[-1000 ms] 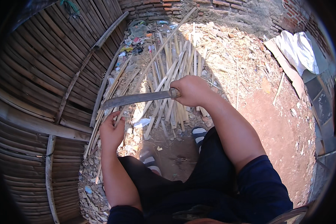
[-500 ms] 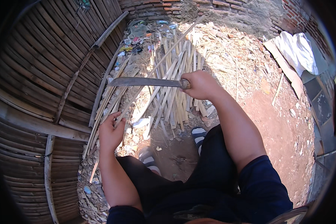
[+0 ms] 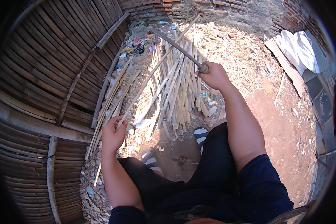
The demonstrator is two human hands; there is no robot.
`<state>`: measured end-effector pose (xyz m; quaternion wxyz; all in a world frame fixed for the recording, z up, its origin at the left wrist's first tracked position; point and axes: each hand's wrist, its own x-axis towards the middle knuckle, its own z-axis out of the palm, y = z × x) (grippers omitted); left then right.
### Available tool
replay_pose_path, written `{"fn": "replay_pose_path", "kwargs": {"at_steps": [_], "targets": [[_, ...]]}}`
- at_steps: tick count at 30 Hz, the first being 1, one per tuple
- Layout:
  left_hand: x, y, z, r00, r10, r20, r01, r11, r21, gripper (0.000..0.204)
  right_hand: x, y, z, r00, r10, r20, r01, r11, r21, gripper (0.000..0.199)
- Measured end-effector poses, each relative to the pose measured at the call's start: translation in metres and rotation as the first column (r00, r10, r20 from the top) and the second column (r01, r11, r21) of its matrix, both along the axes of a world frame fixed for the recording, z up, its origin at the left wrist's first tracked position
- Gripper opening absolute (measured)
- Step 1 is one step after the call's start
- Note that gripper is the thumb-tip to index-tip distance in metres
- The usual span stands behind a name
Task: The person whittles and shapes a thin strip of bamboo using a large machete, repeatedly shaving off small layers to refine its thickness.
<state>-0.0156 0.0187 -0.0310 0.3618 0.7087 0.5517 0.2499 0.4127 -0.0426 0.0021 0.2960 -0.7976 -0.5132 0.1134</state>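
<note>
My left hand [image 3: 114, 136] is closed around the near part of a long, thin bamboo strip [image 3: 146, 83]. The strip slants up to the right over a pile of split bamboo strips [image 3: 179, 87], and its short near end shows below my wrist. In my right hand [image 3: 215, 75] is the wooden handle of a machete [image 3: 181, 49], gripped in a fist. Its dark blade is seen nearly edge-on, pointing far and to the left, and it crosses the held strip in the picture. Whether blade and strip touch, I cannot tell.
A bamboo-slat wall [image 3: 44, 71] rises close on my left. More strips [image 3: 109, 102] lie along its foot. A brick wall [image 3: 227, 11] stands at the far side. Rubble and litter cover the ground. White cloth [image 3: 295, 50] and cardboard [image 3: 287, 67] lie at the right.
The machete has swung from pointing left to pointing far-left, its blade turned edge-on. My right hand has moved slightly right and away. My left fingers have closed more around the strip.
</note>
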Motion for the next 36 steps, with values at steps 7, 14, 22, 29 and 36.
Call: {"fn": "replay_pose_path", "kwargs": {"at_steps": [7, 14, 22, 29, 36], "targets": [[0.018, -0.009, -0.002, 0.995, 0.026, 0.093, -0.031, 0.998, 0.055, 0.035, -0.056, -0.004, 0.009, 0.896, 0.386, 0.218, -0.375, 0.923, -0.091, 0.033], [0.015, -0.007, -0.005, 0.998, 0.022, 0.055, -0.026, 0.997, 0.076, 0.034, -0.067, 0.001, 0.008, 0.879, 0.421, 0.225, -0.416, 0.906, -0.071, 0.03], [0.005, -0.006, 0.006, 0.997, 0.014, 0.08, -0.019, 0.998, 0.061, 0.033, 0.0, -0.019, 0.02, 0.996, -0.085, -0.024, 0.085, 0.996, -0.012, 0.038], [0.02, -0.01, 0.003, 0.989, 0.029, 0.145, -0.035, 0.999, 0.037, 0.035, -0.05, -0.021, 0.017, 0.902, 0.349, 0.256, -0.349, 0.936, -0.046, 0.028], [0.006, -0.007, 0.011, 0.999, -0.018, 0.034, 0.019, 0.999, -0.03, 0.039, -0.056, -0.008, 0.011, 0.873, 0.431, 0.228, -0.43, 0.901, -0.058, 0.025]]}}
